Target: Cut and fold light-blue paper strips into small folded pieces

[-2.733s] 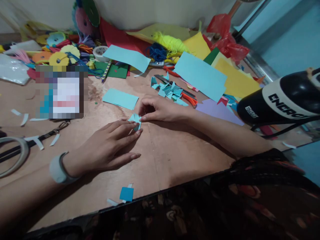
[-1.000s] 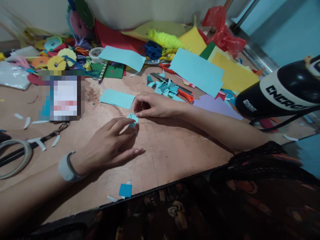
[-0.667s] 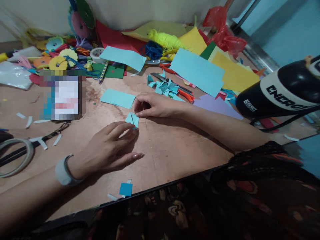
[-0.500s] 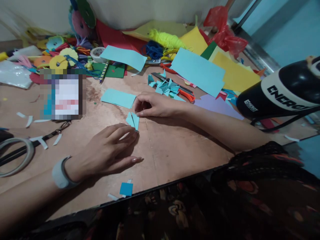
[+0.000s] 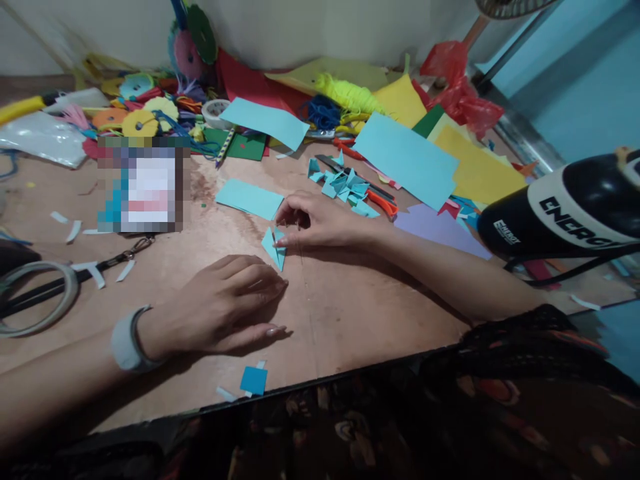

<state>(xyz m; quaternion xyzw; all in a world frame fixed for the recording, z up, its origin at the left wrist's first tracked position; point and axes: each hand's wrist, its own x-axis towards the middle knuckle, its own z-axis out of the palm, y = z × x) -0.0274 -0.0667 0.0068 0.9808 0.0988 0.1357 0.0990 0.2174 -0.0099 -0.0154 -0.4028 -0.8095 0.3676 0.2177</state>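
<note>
A small folded light-blue paper lies on the wooden table. My right hand touches its upper right part, the thumb on the paper and the fingers curled beside it. Below and to the left, my left hand rests on the table, thumb apart from the fingers, holding nothing. A stack of light-blue paper strips lies just behind the folded piece. Several small folded blue pieces are piled beyond my right hand, by scissors with orange handles.
Larger blue sheets, yarn and coloured paper line the back. A black and white bottle lies at the right. A tape ring and a blurred card are at the left. A blue square lies near the front edge.
My left hand has drawn away from the folded paper. My right thumb has moved onto the paper. The view has shifted slightly, so the table things appear farther right.
</note>
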